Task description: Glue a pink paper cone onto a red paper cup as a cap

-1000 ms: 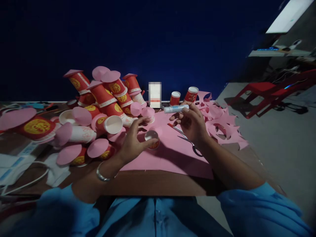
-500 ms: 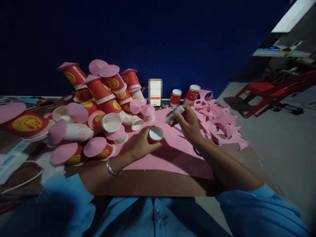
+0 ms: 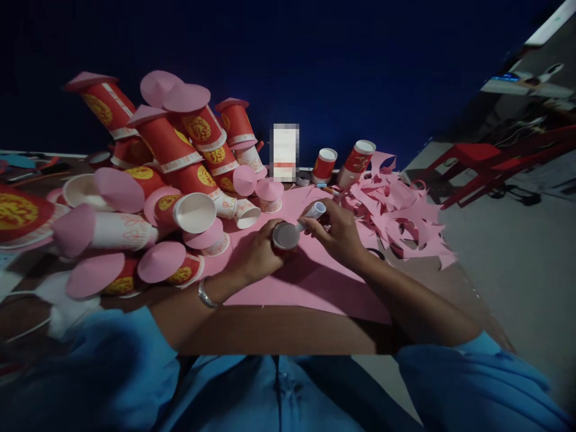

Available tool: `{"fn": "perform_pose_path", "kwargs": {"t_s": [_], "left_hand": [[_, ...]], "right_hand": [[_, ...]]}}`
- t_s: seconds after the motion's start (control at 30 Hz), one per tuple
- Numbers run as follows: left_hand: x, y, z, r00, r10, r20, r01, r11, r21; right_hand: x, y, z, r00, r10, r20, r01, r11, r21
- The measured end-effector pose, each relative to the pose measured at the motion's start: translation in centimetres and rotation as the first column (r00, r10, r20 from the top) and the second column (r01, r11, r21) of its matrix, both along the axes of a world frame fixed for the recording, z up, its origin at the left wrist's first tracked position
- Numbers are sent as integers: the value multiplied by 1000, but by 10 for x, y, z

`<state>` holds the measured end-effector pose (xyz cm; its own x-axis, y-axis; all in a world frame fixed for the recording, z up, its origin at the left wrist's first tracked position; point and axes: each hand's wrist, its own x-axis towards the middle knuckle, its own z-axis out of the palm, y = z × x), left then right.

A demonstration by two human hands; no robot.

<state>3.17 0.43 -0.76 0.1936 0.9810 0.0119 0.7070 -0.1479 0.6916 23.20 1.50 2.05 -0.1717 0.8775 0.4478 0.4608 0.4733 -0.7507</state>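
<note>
My left hand (image 3: 262, 257) is wrapped round a red paper cup (image 3: 286, 236), whose round whitish end with a raised rim faces up. In my right hand (image 3: 339, 236) is a whitish glue stick (image 3: 314, 211), pinched at a slant. Its lower end is at the right edge of the cup's rim; whether it touches I cannot tell. Beneath both hands lies a large pink paper sheet (image 3: 310, 287). A pair of scissors (image 3: 376, 254) is partly hidden behind my right wrist.
Red and white paper cups (image 3: 168, 144) with pink paper cones are heaped at the left. Pink paper scraps (image 3: 400, 210) lie at the right. Two red cups (image 3: 324, 165) and a phone-like screen (image 3: 285, 153) stand at the back. A red stool (image 3: 477, 156) is beyond the table.
My right hand has brought the glue stick down and left to the cup's rim, turning its lower end toward the cup. My left hand still holds the cup. The view has shifted slightly.
</note>
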Motion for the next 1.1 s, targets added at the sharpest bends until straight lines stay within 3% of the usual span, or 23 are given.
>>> {"fn": "perform_pose_path", "kwargs": {"t_s": [0.27, 0.7, 0.93, 1.1], "left_hand": [[0, 1, -4, 1000, -6, 25, 6, 1000, -6], [-4, 2, -3, 997, -58, 52, 57, 998, 15], [-4, 3, -9, 994, -70, 82, 67, 997, 39], [-4, 8, -20, 980, -134, 144, 109, 980, 170]], "right_hand": [[0, 4, -4, 991, -47, 126, 38, 996, 78], [0, 9, -8, 997, -72, 0, 72, 997, -28], [-3, 5, -5, 999, -23, -45, 22, 999, -33], [-1, 9, -6, 999, -41, -21, 40, 998, -41]]}}
